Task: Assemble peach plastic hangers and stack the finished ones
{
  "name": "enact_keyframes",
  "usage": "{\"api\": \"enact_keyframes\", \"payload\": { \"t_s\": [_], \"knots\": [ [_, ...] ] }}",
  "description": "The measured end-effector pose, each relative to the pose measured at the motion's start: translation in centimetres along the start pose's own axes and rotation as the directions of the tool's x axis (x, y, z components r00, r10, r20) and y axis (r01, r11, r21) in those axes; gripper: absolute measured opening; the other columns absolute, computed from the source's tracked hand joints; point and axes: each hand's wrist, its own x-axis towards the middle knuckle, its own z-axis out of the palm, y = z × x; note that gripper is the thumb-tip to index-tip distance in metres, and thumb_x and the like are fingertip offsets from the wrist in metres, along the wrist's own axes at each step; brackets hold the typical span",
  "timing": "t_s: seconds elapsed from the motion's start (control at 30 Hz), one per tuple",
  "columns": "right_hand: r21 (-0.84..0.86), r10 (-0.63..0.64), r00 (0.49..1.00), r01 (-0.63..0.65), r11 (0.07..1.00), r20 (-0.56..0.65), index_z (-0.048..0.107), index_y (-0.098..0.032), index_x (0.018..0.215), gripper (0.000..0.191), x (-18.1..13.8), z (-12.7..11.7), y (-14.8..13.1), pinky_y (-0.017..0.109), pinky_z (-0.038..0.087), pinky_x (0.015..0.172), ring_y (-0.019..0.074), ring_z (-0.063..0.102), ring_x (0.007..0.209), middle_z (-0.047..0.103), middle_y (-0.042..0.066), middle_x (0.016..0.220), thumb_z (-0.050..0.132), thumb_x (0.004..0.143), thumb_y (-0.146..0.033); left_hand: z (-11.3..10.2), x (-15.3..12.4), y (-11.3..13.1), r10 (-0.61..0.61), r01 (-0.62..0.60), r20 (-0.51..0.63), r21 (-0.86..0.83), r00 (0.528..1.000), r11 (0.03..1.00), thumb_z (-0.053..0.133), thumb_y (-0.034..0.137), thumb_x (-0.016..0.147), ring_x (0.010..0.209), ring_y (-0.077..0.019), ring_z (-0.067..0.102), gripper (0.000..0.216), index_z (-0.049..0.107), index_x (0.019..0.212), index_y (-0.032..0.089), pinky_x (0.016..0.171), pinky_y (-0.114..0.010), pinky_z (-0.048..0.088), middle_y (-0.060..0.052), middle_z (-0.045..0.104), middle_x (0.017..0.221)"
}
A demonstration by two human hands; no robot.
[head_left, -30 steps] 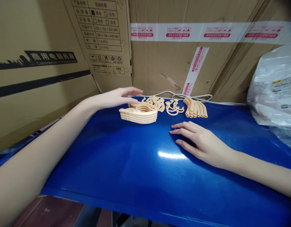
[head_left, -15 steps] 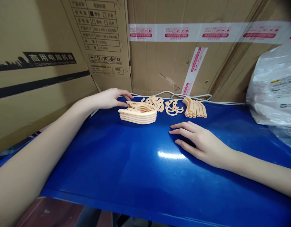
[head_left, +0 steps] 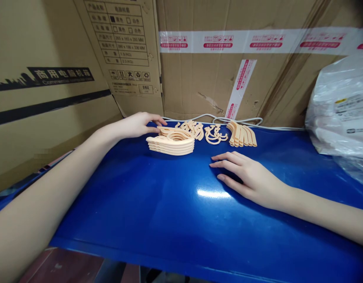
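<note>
1. I see tall brown cardboard boxes walling off the back and left.
2. Before them spreads a glossy blue table covering.
3. On my right, a crumpled translucent plastic bag blocks the far corner.
4. The right hand rests on the blue surface, fingers loosely spread and slightly bent. The left hand is at the peach stack's left rear; from here I cannot tell whether its fingers grip anything.
5. That neat stack of curved peach plastic pieces sits toward the back, right of the left hand.
6. Beyond it: fanned peach curved strips, then smaller peach hooked pieces.
7. A thin white cable runs behind.
</note>
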Motion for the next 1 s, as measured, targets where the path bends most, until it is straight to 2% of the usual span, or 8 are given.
{"api": "enact_keyframes", "payload": {
  "t_s": [0.3,0.53,0.83,1.0],
  "knots": [
    [-0.001,-0.004,1.0,0.004,1.0,-0.017,0.063,-0.018,0.117,0.028,0.01,-0.04,-0.17,0.044,0.051,0.095,0.0244,0.058,0.113,0.062,0.012,0.124,0.044,0.097,-0.028,0.24,-0.1,0.6,-0.06,0.058,0.016,0.087,0.998,0.995,0.054,0.043,0.076,0.098,-0.0223,0.062,0.053,0.061,0.122,0.017,0.087,-0.029,0.043,-0.006,0.069,0.114],
    [0.007,-0.008,0.999,0.008,1.0,-0.034,0.063,-0.021,0.116,0.027,0.07,-0.09,-0.19,0.046,0.052,0.094,0.0248,0.06,0.112,0.063,0.012,0.123,0.046,0.096,-0.027,0.64,0.18,0.17,-0.022,0.026,-0.035,0.12,0.999,0.992,0.056,0.042,0.076,0.093,-0.0208,0.064,0.048,0.063,0.118,0.018,0.082,-0.027,0.043,-0.004,0.071,0.108],
    [0.004,-0.001,1.0,0.001,1.0,-0.003,0.062,-0.017,0.117,0.03,0.07,-0.12,-0.18,0.045,0.05,0.096,0.0246,0.058,0.113,0.061,0.013,0.125,0.043,0.098,-0.028,0.32,0.13,0.32,-0.019,0.024,-0.042,0.122,0.999,0.992,0.059,0.043,0.074,0.087,-0.0199,0.065,0.048,0.065,0.115,0.018,0.078,-0.026,0.042,-0.003,0.073,0.103],
    [0.009,-0.004,1.0,0.004,1.0,-0.019,0.063,-0.019,0.117,0.028,0.08,-0.1,-0.21,0.046,0.052,0.094,0.0248,0.059,0.112,0.062,0.012,0.124,0.044,0.097,-0.028,0.25,0.08,0.2,-0.024,0.03,-0.049,0.118,0.998,0.993,0.058,0.045,0.075,0.088,-0.0203,0.065,0.049,0.064,0.116,0.019,0.078,-0.026,0.042,-0.003,0.074,0.102]
  ]
}}
